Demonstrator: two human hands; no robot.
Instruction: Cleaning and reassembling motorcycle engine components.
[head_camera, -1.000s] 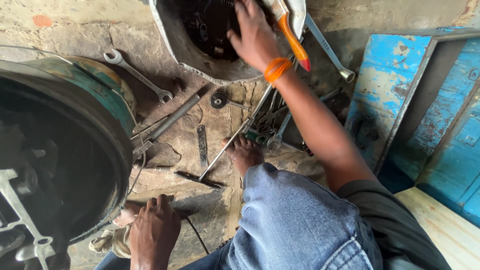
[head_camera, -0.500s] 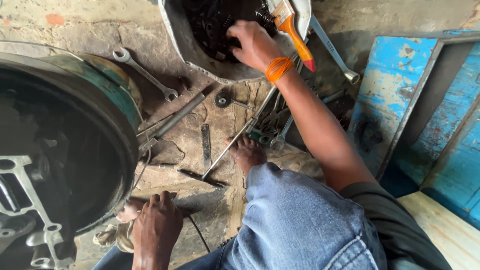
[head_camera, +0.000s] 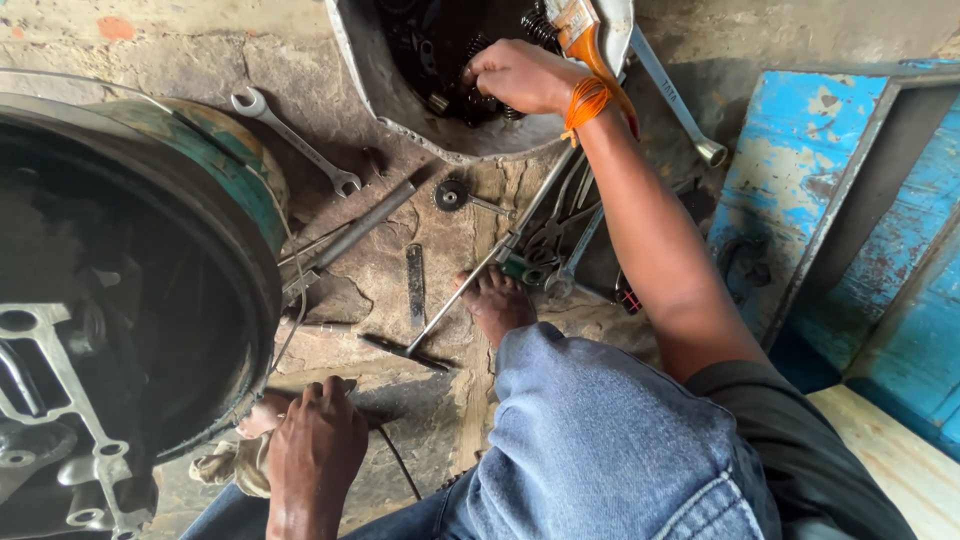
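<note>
My right hand, with an orange band at the wrist, reaches into a grey metal housing full of dark greasy parts and springs. Its fingers are curled down and pinched on a small dark part there; the part itself is mostly hidden. An orange-handled brush lies across the housing's rim just beside the wrist. My left hand rests fingers-down on the stone floor at the bottom, holding nothing, next to a dirty rag.
A big round engine casing fills the left. On the floor lie a combination wrench, a steel bar, a T-handle tool, a small gear, a pile of spanners and a long spanner. My bare foot and a blue wooden board are right of them.
My right hand has drawn back from deeper in the housing toward its near rim and its fingers have curled shut. The left hand stays on the floor.
</note>
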